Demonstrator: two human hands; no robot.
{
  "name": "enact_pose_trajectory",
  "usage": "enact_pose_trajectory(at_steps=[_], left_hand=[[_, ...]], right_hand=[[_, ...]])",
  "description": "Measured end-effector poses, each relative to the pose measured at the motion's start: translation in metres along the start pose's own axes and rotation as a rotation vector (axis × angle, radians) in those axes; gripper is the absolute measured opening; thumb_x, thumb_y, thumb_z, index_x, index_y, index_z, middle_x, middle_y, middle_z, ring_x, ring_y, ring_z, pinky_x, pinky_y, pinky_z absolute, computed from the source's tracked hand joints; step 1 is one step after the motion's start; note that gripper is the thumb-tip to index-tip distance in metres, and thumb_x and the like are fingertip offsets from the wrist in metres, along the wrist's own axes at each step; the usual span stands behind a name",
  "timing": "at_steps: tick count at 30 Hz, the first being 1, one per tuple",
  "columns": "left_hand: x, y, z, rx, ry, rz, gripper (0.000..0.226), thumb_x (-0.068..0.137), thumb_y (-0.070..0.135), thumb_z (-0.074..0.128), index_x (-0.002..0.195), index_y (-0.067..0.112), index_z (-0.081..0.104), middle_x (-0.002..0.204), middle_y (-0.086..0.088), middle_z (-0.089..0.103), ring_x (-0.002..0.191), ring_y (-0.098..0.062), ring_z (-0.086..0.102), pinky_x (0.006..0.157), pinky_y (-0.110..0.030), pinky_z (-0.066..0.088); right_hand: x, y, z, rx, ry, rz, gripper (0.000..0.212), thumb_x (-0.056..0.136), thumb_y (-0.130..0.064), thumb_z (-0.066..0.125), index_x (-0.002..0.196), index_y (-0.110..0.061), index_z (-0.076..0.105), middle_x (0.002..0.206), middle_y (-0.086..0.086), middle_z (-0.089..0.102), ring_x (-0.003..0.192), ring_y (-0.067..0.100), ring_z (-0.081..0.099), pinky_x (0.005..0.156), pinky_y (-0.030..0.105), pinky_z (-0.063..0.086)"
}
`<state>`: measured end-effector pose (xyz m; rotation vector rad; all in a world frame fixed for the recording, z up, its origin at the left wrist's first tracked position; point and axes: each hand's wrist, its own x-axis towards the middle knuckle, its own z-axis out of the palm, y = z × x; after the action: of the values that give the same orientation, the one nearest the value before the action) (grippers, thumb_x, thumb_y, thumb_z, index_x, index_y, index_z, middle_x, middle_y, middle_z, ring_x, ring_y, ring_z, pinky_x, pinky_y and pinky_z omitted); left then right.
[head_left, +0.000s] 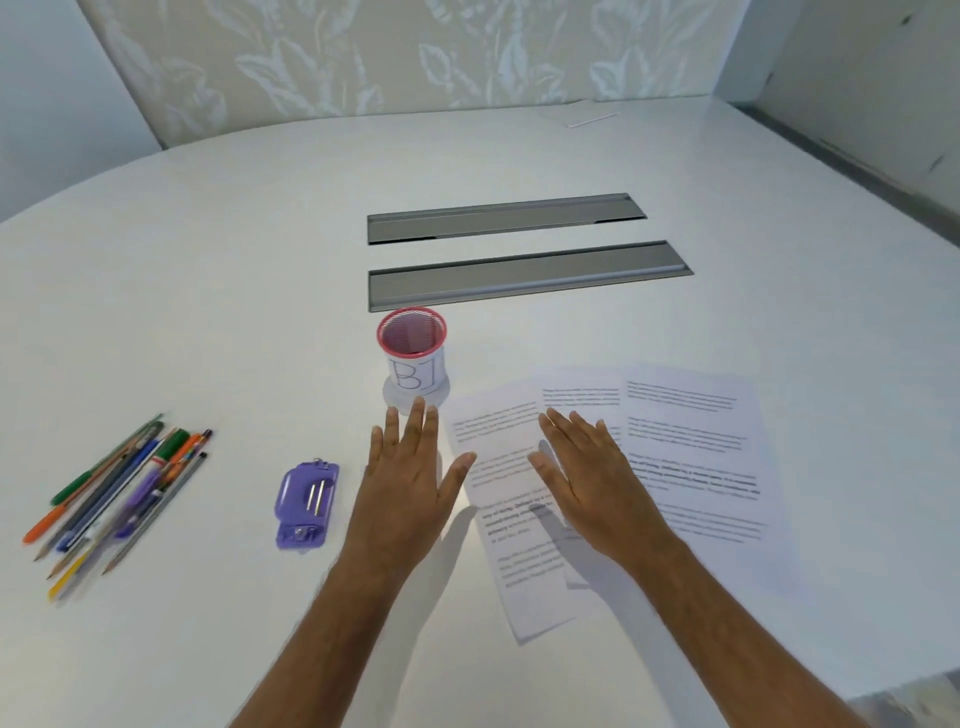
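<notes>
My left hand (405, 483) and my right hand (592, 478) are stretched out flat, fingers straight, palms down, holding nothing. The right hand is over several printed sheets of paper (691, 447) fanned out on the white table (208, 291). The left hand is just left of the sheets, its fingertips near the base of a pink mesh pen cup (414, 353) with a handwritten paper label. A purple stapler (307, 503) lies to the left of the left hand. Further left is a loose pile of pens and pencils (124, 493).
Two grey metal cable flaps (519, 249) are set into the table behind the cup. A small white card (592, 118) lies at the far edge. A patterned wall panel stands behind the table.
</notes>
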<state>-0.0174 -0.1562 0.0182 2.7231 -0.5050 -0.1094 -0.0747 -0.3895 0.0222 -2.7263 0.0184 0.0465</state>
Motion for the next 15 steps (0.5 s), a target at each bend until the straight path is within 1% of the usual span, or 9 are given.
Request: enact_pose_trajectory(at_steps=[2,4,6,7,10,12,15], left_hand=[[0.001,0.015,0.009,-0.004,-0.030,-0.002,0.094,0.091,0.073,0.003,0.169,0.019,0.002,0.177,0.000,-0.005,0.164,-0.026,-0.007,0.132,-0.042,-0.003],[0.001,0.029,0.017,0.006,-0.051,-0.018,0.091,0.093,0.073,0.006,0.169,0.023,0.007,0.178,0.002,0.002,0.164,-0.026,0.003,0.131,-0.043,0.002],[0.000,0.040,0.023,0.015,-0.046,-0.038,0.089,0.094,0.072,0.009,0.168,0.023,0.015,0.177,0.001,0.012,0.162,-0.025,0.016,0.130,-0.044,0.011],[0.000,0.044,0.025,0.006,-0.048,-0.051,0.089,0.095,0.072,0.010,0.168,0.022,0.018,0.177,0.000,0.015,0.162,-0.024,0.019,0.130,-0.044,0.013],[0.002,0.051,0.033,0.001,-0.070,-0.088,0.085,0.099,0.070,0.018,0.168,0.020,0.018,0.177,-0.001,0.013,0.162,-0.024,0.017,0.130,-0.042,0.010],[0.004,0.055,0.038,0.029,-0.082,-0.097,0.082,0.102,0.068,0.022,0.168,0.019,0.017,0.177,-0.001,0.011,0.163,-0.024,0.014,0.131,-0.041,0.008],[0.007,0.061,0.044,0.049,-0.102,-0.104,0.089,0.096,0.071,0.013,0.168,0.018,0.020,0.177,-0.001,0.012,0.163,-0.023,0.011,0.131,-0.039,0.005]], right_hand=[[-0.010,0.019,-0.006,0.011,0.010,0.037,0.076,0.104,-0.061,0.021,0.166,-0.018,0.028,0.174,-0.001,0.027,0.162,0.018,0.017,0.133,0.042,0.007],[-0.020,0.039,-0.011,0.034,0.027,0.074,0.068,0.108,-0.054,0.033,0.165,-0.017,0.030,0.173,-0.001,0.028,0.162,0.019,0.018,0.133,0.042,0.007],[-0.029,0.057,-0.015,0.037,0.039,0.104,0.065,0.109,-0.050,0.038,0.164,-0.016,0.032,0.172,0.001,0.030,0.162,0.018,0.019,0.133,0.043,0.009],[-0.032,0.064,-0.018,0.041,0.048,0.121,0.064,0.109,-0.049,0.039,0.163,-0.016,0.034,0.172,0.001,0.032,0.161,0.018,0.021,0.133,0.043,0.010],[-0.043,0.084,-0.026,0.089,0.097,0.177,0.065,0.104,-0.052,0.036,0.154,-0.013,0.049,0.164,0.005,0.045,0.156,0.021,0.034,0.130,0.047,0.020],[-0.049,0.094,-0.030,0.115,0.113,0.208,0.067,0.102,-0.053,0.034,0.150,-0.011,0.053,0.161,0.007,0.049,0.153,0.024,0.038,0.128,0.049,0.024],[-0.054,0.105,-0.028,0.118,0.118,0.208,0.056,0.106,-0.046,0.043,0.147,-0.010,0.056,0.161,0.009,0.049,0.152,0.026,0.039,0.129,0.048,0.024]])
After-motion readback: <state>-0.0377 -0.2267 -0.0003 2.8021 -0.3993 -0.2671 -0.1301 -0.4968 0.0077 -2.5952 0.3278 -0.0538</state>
